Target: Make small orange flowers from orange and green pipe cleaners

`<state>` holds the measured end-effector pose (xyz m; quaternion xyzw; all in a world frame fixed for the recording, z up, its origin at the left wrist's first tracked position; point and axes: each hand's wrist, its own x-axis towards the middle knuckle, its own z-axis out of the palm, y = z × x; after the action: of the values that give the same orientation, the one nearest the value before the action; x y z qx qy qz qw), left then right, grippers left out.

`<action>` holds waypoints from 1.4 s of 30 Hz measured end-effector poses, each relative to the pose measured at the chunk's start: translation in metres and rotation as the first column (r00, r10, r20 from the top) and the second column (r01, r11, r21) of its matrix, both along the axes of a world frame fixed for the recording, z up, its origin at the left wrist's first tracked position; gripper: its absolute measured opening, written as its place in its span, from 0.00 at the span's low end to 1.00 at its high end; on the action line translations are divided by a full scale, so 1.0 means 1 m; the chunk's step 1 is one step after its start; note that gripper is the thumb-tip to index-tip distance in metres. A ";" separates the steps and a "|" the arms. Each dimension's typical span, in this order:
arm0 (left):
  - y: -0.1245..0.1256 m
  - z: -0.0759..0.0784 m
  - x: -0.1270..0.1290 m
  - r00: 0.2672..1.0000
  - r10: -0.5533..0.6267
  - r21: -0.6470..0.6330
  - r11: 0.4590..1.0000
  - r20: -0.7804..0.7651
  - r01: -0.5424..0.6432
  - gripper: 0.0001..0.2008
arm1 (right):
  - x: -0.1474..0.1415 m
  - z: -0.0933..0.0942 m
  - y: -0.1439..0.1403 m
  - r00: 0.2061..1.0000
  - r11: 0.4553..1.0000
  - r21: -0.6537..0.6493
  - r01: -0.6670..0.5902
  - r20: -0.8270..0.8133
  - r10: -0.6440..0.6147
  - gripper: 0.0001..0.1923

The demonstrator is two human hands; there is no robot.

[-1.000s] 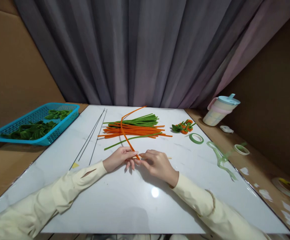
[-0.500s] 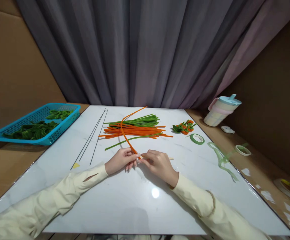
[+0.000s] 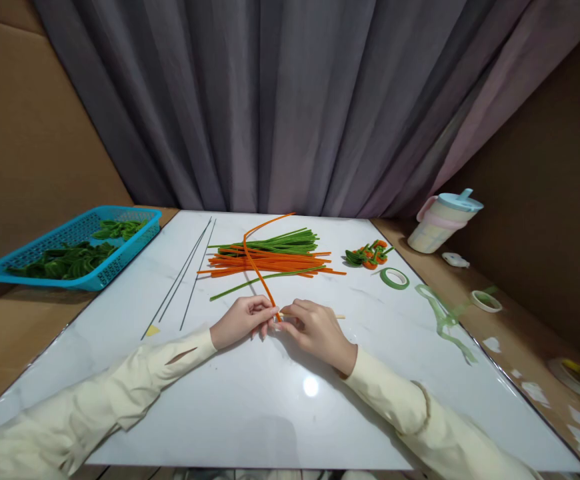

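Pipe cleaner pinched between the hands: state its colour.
Orange pipe cleaner, pinched by left hand and right hand; head view.

A glossy white marble-look counter (image 3: 250,413) carries a heap of straight orange and green pipe cleaners (image 3: 270,257) near its far edge, three thin dark wires (image 3: 185,277) toward the left edge, a green tape roll (image 3: 395,277) and small orange-and-green pipe-cleaner flowers (image 3: 369,253) by the right edge

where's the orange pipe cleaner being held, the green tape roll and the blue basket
orange pipe cleaner (image 3: 256,267): head view, on its raised middle stretch.
green tape roll (image 3: 395,277): head view, on the ring's near rim.
blue basket (image 3: 115,263): head view, on its front wall.
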<state>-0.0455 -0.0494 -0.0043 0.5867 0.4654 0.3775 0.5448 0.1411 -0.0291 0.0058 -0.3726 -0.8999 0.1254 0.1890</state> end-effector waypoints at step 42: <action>-0.009 0.001 0.004 0.909 0.156 0.441 0.897 -0.387 0.034 0.12 | -0.001 -0.011 0.002 0.997 1.000 -0.015 -0.017 -0.074 0.016 0.05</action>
<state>-0.0417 -0.0582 -0.0038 0.7451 0.4912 0.3573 0.2755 0.1397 -0.0267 -0.0052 -0.3618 -0.8943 0.1474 0.2183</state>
